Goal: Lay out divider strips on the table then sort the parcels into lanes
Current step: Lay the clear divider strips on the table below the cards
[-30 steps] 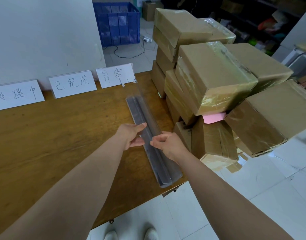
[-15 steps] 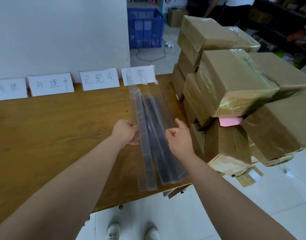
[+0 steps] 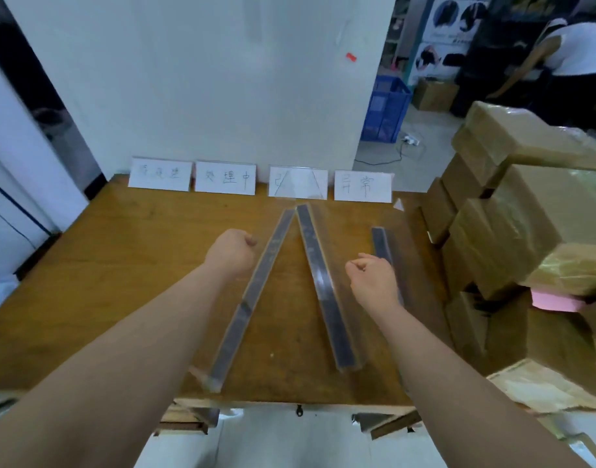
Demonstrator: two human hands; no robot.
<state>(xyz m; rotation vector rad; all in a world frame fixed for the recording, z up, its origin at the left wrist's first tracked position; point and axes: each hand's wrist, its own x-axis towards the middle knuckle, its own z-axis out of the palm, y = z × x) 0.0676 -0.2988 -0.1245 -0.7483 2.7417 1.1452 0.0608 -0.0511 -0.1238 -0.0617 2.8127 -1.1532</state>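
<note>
While the left hand [image 3: 230,256] is curled into a fist with its knuckles against the clear edge of the left strip [image 3: 256,295], which it seems to pinch about a third of the way down, the right hand [image 3: 374,282] is curled too, just beside the middle strip [image 3: 323,298]. Blur hides whether the right fingers actually hold that strip, so I cannot tell.

The two long dark strips in clear sleeves form an upside-down V over the wooden table [image 3: 121,282]. Their far ends nearly meet, and their clear tips overlap the third of four white handwritten cards [image 3: 225,177] standing along the back edge. Their near ends are spread well apart close to the front edge.

A third, right strip [image 3: 381,244] lies on the table behind the right hand, partly hidden by it, near the table's right side.

Taped brown boxes [image 3: 526,231] are stacked beside the table on the right, with a pink slip [image 3: 553,300] wedged between two of them. Farther back are a blue crate [image 3: 387,109] on the floor and a person [image 3: 573,49] bending over.
</note>
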